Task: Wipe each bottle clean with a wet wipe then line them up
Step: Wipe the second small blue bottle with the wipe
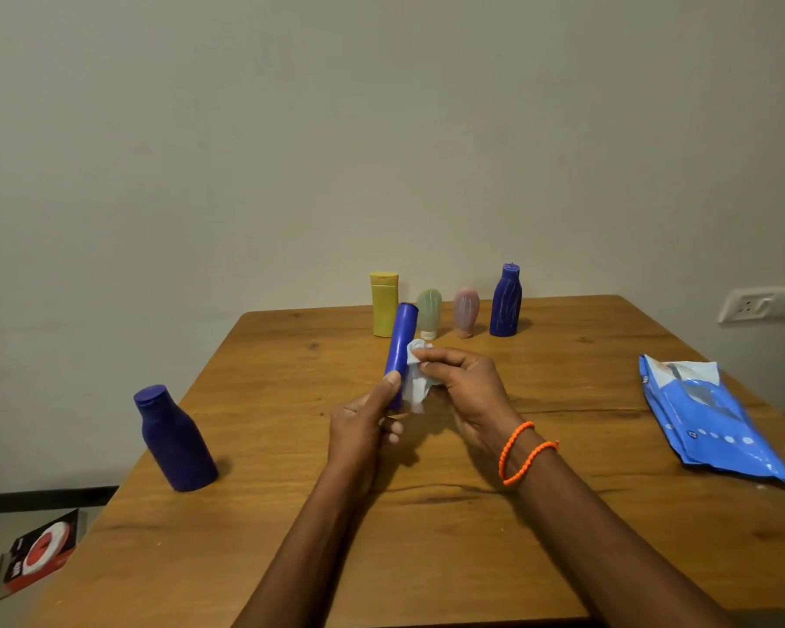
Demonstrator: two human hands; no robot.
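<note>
Left hand (363, 423) grips blue tube (402, 351) | right hand (465, 383) pinches wipe (415, 383) | bottles: 6 | wipe packs (708, 419): 1

No legible text on bottles, blue wipes pack (717, 423), or card (37, 555).

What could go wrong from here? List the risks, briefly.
1. The left hand grips only the lower end of the slim blue tube; pressure from the wet wipe in the right hand could twist it loose.
2. The big blue bottle stands near the table's left edge; a stray elbow might knock it off.
</note>
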